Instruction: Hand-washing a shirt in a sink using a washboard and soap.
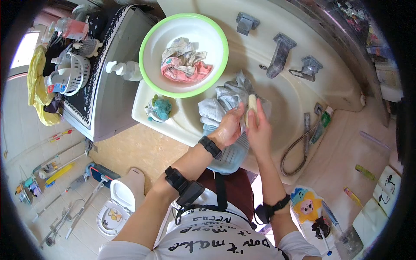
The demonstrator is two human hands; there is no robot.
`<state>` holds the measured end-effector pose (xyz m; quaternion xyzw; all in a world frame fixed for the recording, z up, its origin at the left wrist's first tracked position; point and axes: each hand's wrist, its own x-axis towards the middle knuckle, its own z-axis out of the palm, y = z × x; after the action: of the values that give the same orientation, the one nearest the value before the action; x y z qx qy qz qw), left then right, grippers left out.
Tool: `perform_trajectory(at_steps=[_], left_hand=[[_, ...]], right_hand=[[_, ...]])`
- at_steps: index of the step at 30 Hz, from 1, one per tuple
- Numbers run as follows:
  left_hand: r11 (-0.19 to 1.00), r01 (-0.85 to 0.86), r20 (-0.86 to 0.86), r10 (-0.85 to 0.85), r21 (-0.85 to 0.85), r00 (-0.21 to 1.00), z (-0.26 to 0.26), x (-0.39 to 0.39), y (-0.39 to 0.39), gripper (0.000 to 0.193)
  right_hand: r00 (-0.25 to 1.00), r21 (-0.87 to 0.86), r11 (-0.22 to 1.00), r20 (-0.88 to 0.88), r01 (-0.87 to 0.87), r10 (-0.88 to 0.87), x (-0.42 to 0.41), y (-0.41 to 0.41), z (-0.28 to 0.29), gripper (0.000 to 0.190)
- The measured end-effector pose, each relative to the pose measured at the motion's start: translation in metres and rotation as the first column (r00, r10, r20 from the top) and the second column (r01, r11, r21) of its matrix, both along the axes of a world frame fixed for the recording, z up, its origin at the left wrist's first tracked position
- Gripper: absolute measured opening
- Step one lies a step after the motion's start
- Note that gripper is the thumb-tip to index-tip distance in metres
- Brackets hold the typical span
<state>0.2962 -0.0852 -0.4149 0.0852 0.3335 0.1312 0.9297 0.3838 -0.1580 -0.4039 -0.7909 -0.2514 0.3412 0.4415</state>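
Note:
In my right hand (259, 130) is a pale yellow bar of soap (251, 110), held lengthwise in the fingers. My left hand (230, 126), wet, is beside it against grey wet cloth (235, 89); its fingers are partly hidden, so its hold is unclear. The cloth bunches over the top of a light blue plastic washboard (232, 156) that leans in the sink (289, 94). Pink and white patterned cloth (187, 68) lies in a white basin with a green rim (142, 70), standing at the sink's upper left.
A grey metal faucet (280, 55) stands between two handles. A teal and white mesh puff (159, 109) and a pump bottle (128, 70) sit left. At right are a shower hose (292, 154) and a green tube (321, 125). A toilet (115, 214) is at lower left.

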Motion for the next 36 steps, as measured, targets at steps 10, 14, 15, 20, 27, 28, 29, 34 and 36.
perform_trajectory(at_steps=[10, 14, 15, 20, 27, 28, 29, 34, 36], left_hand=[[0.999, 0.014, 0.006, -0.014, 0.042, 1.0, -0.009, 0.0, -0.004, 0.038], [1.0, -0.003, -0.014, 0.003, 0.006, 1.0, -0.004, -0.006, 0.0, 0.038], [1.0, -0.003, -0.024, 0.003, 0.016, 1.0, -0.004, -0.005, -0.004, 0.037], [0.999, -0.032, -0.024, 0.032, 0.015, 0.999, -0.006, 0.001, -0.004, 0.037], [1.0, -0.011, -0.075, 0.011, 0.001, 0.997, -0.014, -0.002, -0.013, 0.039], [1.0, -0.013, -0.078, 0.012, -0.009, 0.997, -0.014, -0.003, -0.018, 0.039], [1.0, -0.016, -0.046, 0.016, -0.006, 0.999, -0.016, -0.003, -0.02, 0.04], [0.999, -0.051, -0.079, 0.051, 0.008, 0.996, 0.003, -0.004, -0.012, 0.043], [0.998, -0.055, -0.012, 0.055, -0.025, 0.998, -0.005, -0.01, -0.017, 0.044]], right_hand=[[0.975, -0.048, 0.999, 0.222, -0.01, 0.021, 0.033, 0.021, -0.022, 0.044], [0.956, -0.078, 0.996, 0.289, -0.037, 0.058, 0.015, 0.023, -0.002, 0.043], [0.935, -0.082, 0.995, 0.343, -0.062, 0.086, 0.011, 0.018, 0.004, 0.042], [0.959, -0.093, 0.995, 0.277, -0.037, 0.062, 0.012, 0.025, -0.007, 0.044], [0.941, -0.104, 0.991, 0.318, -0.086, 0.115, 0.0, 0.015, 0.002, 0.045], [0.942, -0.113, 0.99, 0.315, -0.088, 0.12, 0.005, 0.014, -0.002, 0.045], [0.95, -0.141, 0.988, 0.293, -0.068, 0.108, 0.016, 0.016, -0.01, 0.045], [0.909, -0.065, 0.99, 0.392, -0.126, 0.141, -0.003, 0.013, -0.006, 0.043], [0.937, -0.077, 0.996, 0.342, -0.049, 0.072, 0.019, 0.017, -0.029, 0.041]])
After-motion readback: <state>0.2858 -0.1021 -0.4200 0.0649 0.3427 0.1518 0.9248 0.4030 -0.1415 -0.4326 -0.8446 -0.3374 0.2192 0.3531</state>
